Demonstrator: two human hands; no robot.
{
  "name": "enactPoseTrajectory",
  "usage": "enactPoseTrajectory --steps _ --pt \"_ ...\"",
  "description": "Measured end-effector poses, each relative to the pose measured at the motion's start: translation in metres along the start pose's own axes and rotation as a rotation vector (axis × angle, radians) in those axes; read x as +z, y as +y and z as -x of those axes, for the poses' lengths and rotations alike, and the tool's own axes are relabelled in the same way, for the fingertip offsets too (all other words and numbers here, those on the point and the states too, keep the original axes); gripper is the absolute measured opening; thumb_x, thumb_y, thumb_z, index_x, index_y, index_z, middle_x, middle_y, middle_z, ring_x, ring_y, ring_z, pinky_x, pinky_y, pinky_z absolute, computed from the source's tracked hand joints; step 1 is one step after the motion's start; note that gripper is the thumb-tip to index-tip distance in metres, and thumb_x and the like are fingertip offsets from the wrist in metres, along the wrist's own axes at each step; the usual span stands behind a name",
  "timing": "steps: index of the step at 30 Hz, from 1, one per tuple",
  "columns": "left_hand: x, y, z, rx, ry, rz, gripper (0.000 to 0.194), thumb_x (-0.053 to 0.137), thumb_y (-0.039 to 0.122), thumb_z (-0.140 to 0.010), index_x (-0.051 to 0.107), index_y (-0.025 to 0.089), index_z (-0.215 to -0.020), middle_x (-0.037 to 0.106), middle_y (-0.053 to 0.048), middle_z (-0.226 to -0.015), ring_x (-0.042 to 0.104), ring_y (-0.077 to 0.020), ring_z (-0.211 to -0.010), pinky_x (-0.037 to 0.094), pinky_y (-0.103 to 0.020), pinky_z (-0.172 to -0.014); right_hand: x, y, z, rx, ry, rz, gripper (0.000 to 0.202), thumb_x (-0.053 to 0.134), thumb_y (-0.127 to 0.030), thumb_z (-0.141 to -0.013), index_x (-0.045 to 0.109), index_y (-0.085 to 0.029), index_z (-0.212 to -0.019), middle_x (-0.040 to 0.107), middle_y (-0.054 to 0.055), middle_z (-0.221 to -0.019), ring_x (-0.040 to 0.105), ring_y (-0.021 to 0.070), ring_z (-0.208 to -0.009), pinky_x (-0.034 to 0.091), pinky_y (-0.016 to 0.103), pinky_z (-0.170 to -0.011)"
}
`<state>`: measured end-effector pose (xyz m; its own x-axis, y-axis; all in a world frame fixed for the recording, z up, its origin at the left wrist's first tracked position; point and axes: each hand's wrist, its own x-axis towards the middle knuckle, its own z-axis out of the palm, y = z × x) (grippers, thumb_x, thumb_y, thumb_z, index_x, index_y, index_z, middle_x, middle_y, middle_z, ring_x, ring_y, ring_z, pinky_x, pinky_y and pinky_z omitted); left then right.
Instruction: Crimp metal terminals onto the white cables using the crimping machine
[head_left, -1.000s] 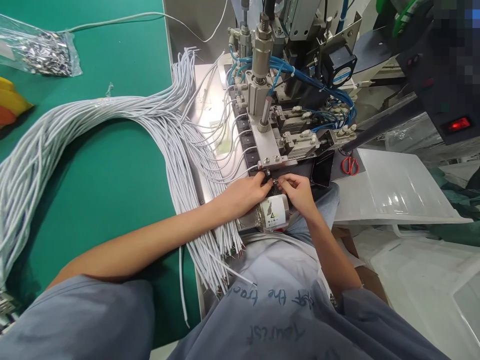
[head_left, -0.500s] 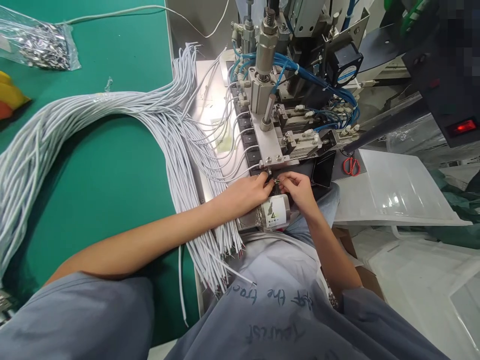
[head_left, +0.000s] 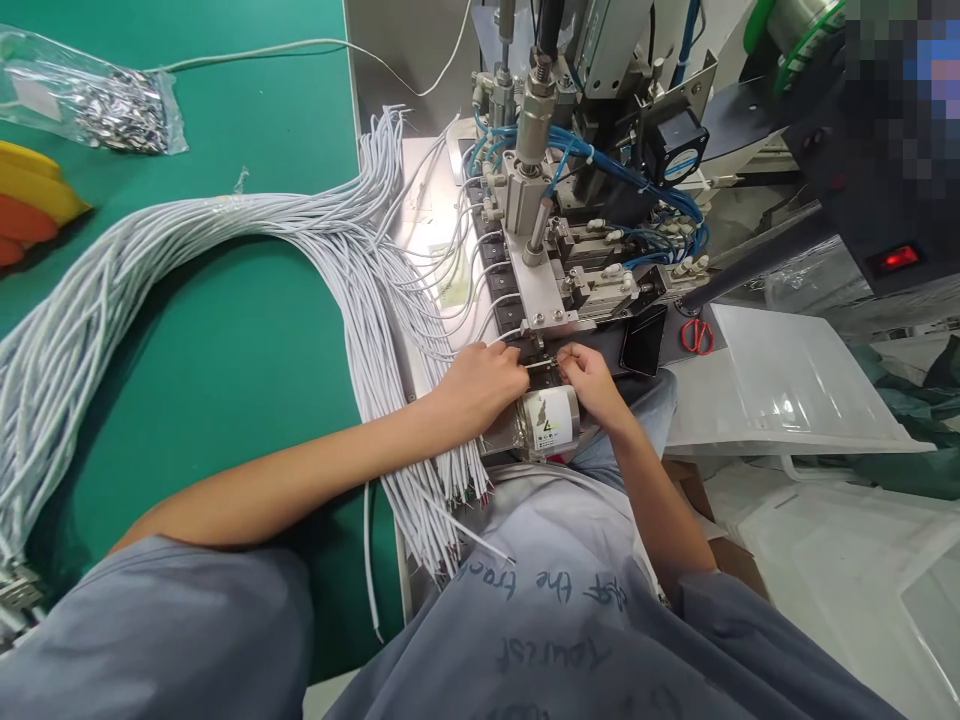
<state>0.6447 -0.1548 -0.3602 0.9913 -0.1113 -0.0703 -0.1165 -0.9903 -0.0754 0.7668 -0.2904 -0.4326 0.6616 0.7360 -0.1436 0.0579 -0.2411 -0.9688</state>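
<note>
Because the pieces are so small, we hold both hands close together at the near end of the machine (head_left: 523,195). Our left hand (head_left: 484,385) has its fingers curled round a white cable (head_left: 538,366), and our right hand (head_left: 589,378) pinches at its tip, where a small metal part (head_left: 553,362) seems to sit. Gripping from two sides probably steadies the joint between them. Beside the machine's left edge, several cables run to a black fixture (head_left: 505,284), spaced out, we judge, so that each end lies separately. The cable bundle (head_left: 255,212) arches over the table (head_left: 247,320) to the machine's left, likely so its loose ends are within our reach. Well left of the machine, a clear plastic bag (head_left: 45,98) holds many shiny metal pieces (head_left: 124,110). Nearer us than the machine, we have a labelled jar (head_left: 551,420), whose contents we cannot make out.
</note>
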Motion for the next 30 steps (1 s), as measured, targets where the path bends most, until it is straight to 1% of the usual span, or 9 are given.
enactPoseTrajectory --steps 4,7,11,15,17,19,22,25,30 --pt "0.002 0.001 0.0 -0.011 0.011 0.029 0.018 0.053 -0.001 -0.075 0.063 0.011 -0.067 0.061 -0.009 -0.068 0.058 -0.0202 -0.067 0.028 -0.028 -0.047 -0.002 -0.003 0.011 -0.132 0.074 0.127 0.025 0.042 -0.036 -0.088 0.061 -0.02 -0.09 0.059 0.003 -0.086 0.055 0.0156 -0.079 0.044 0.029 -0.07" --pt "0.002 0.001 0.0 -0.02 0.007 0.049 0.017 0.052 0.0 -0.075 0.064 0.011 -0.068 0.061 -0.009 -0.07 0.057 -0.0201 -0.068 0.025 -0.028 -0.047 -0.001 -0.006 0.02 -0.267 0.012 0.197 0.036 0.036 -0.037 -0.092 0.064 -0.02 -0.106 0.058 0.007 -0.109 0.054 0.0188 -0.104 0.044 0.034 -0.089" --pt "0.001 -0.002 0.0 -0.025 -0.027 0.071 0.019 0.051 0.0 -0.075 0.065 0.012 -0.07 0.06 -0.009 -0.072 0.057 -0.0205 -0.07 0.023 -0.028 -0.045 -0.002 -0.006 0.027 -0.332 -0.004 0.318 0.038 0.036 -0.038 -0.093 0.067 -0.02 -0.106 0.055 0.009 -0.115 0.052 0.0198 -0.111 0.04 0.038 -0.1" --pt "0.001 -0.004 0.001 -0.025 -0.05 0.102 0.021 0.047 0.0 -0.075 0.064 0.012 -0.071 0.058 -0.009 -0.075 0.055 -0.0178 -0.064 0.024 -0.028 -0.044 -0.002 -0.01 0.035 -0.384 0.182 0.3 0.035 0.039 -0.034 -0.092 0.068 -0.018 -0.101 0.058 0.01 -0.111 0.054 0.0206 -0.108 0.043 0.038 -0.096" --pt "0.002 -0.005 0.001 -0.053 -0.068 0.108 0.022 0.044 -0.001 -0.076 0.063 0.01 -0.074 0.059 -0.01 -0.078 0.054 -0.0157 -0.058 0.026 -0.028 -0.044 0.001 -0.014 0.046 -0.366 0.389 0.222 0.032 0.04 -0.033 -0.092 0.068 -0.018 -0.094 0.062 0.008 -0.096 0.059 0.0187 -0.092 0.049 0.034 -0.082" --pt "0.004 -0.005 0.0 -0.123 -0.052 0.092 0.025 0.041 -0.001 -0.077 0.063 0.009 -0.082 0.059 -0.011 -0.08 0.055 -0.0163 -0.057 0.028 -0.028 -0.045 0.008 -0.019 0.063 -0.288 0.464 0.165 0.028 0.043 -0.033 -0.09 0.067 -0.019 -0.09 0.063 0.005 -0.079 0.06 0.016 -0.071 0.051 0.03 -0.067" --pt "0.006 -0.007 -0.001 -0.217 -0.015 0.066 0.029 0.038 0.0 -0.078 0.061 0.006 -0.095 0.061 -0.013 -0.081 0.059 -0.0201 -0.063 0.031 -0.028 -0.047 0.027 -0.022 0.089 -0.173 0.257 0.198 0.019 0.051 -0.031 -0.085 0.066 -0.021 -0.091 0.065 0.002 -0.071 0.059 0.0145 -0.059 0.05 0.028 -0.06" --pt "0.002 -0.01 -0.002 -0.225 -0.038 0.063 0.026 0.04 0.002 -0.077 0.062 0.008 -0.09 0.061 -0.013 -0.08 0.059 -0.0201 -0.062 0.03 -0.028 -0.047 0.053 -0.022 0.103 -0.127 0.042 0.273 0.016 0.054 -0.026 -0.082 0.065 -0.02 -0.091 0.069 0.004 -0.075 0.063 0.0155 -0.061 0.052 0.029 -0.062" --pt "-0.012 -0.004 0.0 -0.179 0.053 0.147 0.025 0.039 0.01 -0.082 0.061 0.011 -0.07 0.06 -0.008 -0.068 0.05 -0.0125 -0.048 0.023 -0.026 -0.044 0.08 -0.03 0.098 -0.2 -0.048 0.593 0.024 0.048 -0.019 -0.082 0.062 -0.017 -0.102 0.067 0.01 -0.089 0.063 0.02 -0.071 0.051 0.032 -0.067"
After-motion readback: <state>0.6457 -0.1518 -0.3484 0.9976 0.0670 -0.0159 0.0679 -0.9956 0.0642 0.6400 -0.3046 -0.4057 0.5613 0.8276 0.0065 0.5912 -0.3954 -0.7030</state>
